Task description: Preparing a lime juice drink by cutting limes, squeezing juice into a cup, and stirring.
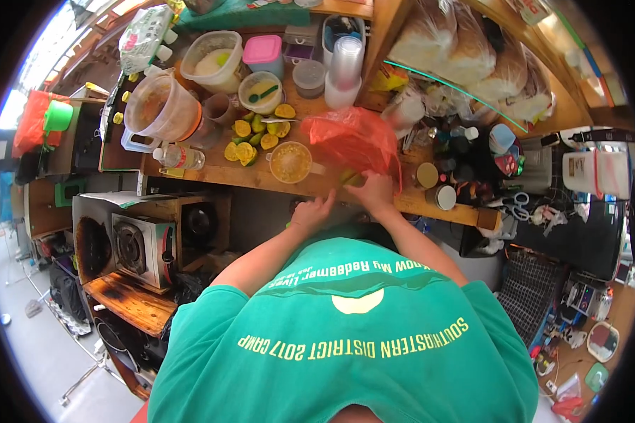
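Observation:
My right hand (374, 191) is at the front edge of the wooden counter, its fingers on a green citrus piece (351, 177) beside a red plastic bag (354, 138). My left hand (312, 211) is just in front of the counter's edge, its index finger pointing up; whether its palm holds anything is hidden. A round strainer (291, 163) with yellow pulp lies to the left of the bag. Behind it are squeezed citrus halves (245, 152), whole green citrus fruits (257, 123) and a metal utensil (279, 120).
A clear bottle (180, 157) lies at the left of the counter (217, 172), near a large plastic pitcher (161, 106). Tubs, including a white one (260, 92) with a green spoon, and stacked plastic cups (345, 66) stand behind. Jars (445, 197) are at right; a gas stove (143, 248) is lower left.

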`<move>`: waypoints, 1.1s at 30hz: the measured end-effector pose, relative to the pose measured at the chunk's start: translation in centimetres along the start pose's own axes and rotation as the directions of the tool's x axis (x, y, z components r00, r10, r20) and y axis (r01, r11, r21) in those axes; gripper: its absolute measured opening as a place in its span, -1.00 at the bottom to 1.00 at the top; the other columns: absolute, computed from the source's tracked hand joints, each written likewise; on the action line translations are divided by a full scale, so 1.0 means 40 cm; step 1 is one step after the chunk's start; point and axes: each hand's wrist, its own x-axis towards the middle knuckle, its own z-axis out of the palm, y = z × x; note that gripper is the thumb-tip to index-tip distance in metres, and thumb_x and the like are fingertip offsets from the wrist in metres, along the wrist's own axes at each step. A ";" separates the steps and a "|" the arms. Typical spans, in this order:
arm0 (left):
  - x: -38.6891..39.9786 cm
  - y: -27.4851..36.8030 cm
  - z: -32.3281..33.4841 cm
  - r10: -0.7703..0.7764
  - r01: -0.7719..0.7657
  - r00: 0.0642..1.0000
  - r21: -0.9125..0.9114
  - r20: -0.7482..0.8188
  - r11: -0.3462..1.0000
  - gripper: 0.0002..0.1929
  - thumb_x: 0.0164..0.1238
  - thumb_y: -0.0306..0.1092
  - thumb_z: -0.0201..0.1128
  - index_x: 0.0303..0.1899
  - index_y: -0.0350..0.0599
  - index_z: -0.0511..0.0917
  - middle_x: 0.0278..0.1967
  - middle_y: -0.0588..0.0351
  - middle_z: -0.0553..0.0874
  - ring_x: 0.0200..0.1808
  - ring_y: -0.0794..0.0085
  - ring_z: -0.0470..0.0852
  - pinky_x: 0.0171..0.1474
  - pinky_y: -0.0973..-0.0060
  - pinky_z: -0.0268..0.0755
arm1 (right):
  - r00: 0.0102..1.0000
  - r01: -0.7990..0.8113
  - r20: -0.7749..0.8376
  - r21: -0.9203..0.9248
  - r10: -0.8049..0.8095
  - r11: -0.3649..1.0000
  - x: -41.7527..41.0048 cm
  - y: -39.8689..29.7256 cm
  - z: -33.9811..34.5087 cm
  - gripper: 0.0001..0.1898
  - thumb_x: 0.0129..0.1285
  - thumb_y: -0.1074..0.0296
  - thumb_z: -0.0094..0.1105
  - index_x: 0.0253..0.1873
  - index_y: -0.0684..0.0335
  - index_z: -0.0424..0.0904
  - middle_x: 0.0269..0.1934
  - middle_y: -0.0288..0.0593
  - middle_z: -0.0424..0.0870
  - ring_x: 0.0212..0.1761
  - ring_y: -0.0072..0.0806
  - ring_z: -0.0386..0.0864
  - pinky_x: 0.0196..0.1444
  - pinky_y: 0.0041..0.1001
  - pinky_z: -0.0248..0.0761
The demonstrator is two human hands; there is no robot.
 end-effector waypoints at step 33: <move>0.039 0.083 -0.014 -0.103 0.103 0.968 -0.012 -0.230 0.995 -0.44 0.20 -0.42 0.15 0.29 0.14 0.43 -0.22 0.02 0.64 -0.28 0.12 0.70 -0.38 0.23 0.59 | 0.991 0.117 -0.086 0.128 -0.107 0.985 -0.096 0.146 -0.016 -0.60 -0.06 0.05 0.42 -0.20 0.21 0.68 -0.29 0.04 0.71 -0.18 0.00 0.66 -0.08 -0.13 0.52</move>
